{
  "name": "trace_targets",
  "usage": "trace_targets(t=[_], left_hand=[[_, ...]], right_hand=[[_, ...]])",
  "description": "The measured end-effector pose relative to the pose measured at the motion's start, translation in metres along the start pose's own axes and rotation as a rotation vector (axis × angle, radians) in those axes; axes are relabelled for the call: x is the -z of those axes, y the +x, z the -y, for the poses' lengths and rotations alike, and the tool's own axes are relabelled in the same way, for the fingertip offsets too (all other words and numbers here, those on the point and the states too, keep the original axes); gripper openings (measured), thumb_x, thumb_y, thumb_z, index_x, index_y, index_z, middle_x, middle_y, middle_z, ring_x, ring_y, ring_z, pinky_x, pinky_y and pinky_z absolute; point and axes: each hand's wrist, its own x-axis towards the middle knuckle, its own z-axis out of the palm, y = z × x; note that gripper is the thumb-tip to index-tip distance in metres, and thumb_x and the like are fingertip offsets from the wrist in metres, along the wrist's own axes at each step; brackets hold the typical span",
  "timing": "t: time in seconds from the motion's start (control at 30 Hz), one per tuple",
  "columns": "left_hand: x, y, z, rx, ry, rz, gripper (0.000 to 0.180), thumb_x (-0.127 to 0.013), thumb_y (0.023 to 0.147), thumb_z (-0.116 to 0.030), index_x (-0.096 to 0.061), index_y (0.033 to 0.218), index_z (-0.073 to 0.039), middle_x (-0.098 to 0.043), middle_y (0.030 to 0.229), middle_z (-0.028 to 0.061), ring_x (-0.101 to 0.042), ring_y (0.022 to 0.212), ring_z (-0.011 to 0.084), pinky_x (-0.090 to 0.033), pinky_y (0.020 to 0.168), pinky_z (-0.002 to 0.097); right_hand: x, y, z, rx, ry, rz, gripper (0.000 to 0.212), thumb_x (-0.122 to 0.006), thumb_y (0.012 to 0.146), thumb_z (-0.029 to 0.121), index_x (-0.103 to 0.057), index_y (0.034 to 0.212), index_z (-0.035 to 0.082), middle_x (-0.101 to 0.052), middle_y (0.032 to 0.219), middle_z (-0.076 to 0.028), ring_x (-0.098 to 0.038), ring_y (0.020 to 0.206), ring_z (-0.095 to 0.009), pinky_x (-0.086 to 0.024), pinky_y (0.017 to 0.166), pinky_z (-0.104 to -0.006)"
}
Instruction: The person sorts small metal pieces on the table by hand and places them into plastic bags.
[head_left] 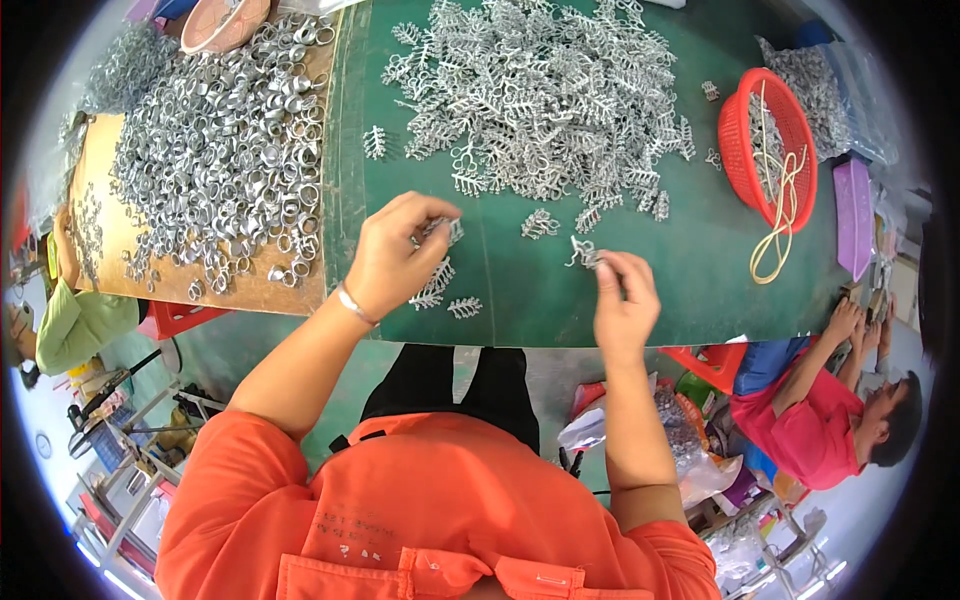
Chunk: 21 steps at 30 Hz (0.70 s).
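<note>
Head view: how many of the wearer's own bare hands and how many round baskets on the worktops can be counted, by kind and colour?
Bare hands: 2, left hand and right hand
Red round plastic basket: 1
Peach-coloured round basket: 1
Total: 4

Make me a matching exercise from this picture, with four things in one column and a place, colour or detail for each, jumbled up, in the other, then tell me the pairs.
Column one
1. The left hand
2. The heap of ring-shaped metal pieces
3. The basket
4. The big heap of branched metal pieces

Column two
A. Red, with a cream cord hanging over the rim
B. In the far middle of the green tabletop
C. Has a band around the wrist
D. On the brown surface at the left

Right pairs: 1-C, 2-D, 3-A, 4-B.
</note>
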Motion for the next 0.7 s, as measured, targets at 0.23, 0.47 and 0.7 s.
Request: trace_targets(t=[0.23, 0.47, 0.7], left_hand=[[0.028, -0.040, 0.017, 0.077, 0.149, 0.085, 0.011, -0.065, 0.076, 0.000, -0.063, 0.086, -0.004, -0.059, 0.077, 0.0044, -0.054, 0.063, 0.0118, -0.044, 0.057, 0.0241], [0.025, -0.064, 0.029, -0.142, 0.188, 0.102, 0.014, -0.065, 0.072, 0.004, -0.061, 0.083, -0.004, -0.061, 0.081, 0.0079, -0.055, 0.072, 0.0240, -0.045, 0.064, 0.0316], [0.032, -0.073, 0.027, -0.076, 0.154, 0.012, 0.017, -0.060, 0.078, 0.005, -0.060, 0.093, -0.003, -0.055, 0.084, 0.0094, -0.054, 0.070, 0.0234, -0.045, 0.063, 0.0307]], right_hand=[[0.007, -0.012, 0.005, -0.286, 0.360, -0.110, 0.015, -0.050, 0.091, 0.006, -0.054, 0.104, -0.001, -0.061, 0.095, -0.008, -0.060, 0.084, -0.011, -0.048, 0.061, -0.0215], [-0.035, -0.032, 0.040, 0.306, 0.035, 0.163, 0.015, -0.065, 0.073, -0.004, -0.062, 0.087, -0.001, -0.064, 0.094, -0.014, -0.062, 0.082, -0.029, -0.050, 0.074, -0.0343], [-0.055, -0.038, 0.050, 0.362, -0.123, 0.182, 0.022, -0.069, 0.071, 0.003, -0.064, 0.092, 0.002, -0.056, 0.086, -0.009, -0.053, 0.078, -0.027, -0.045, 0.070, -0.0356]])
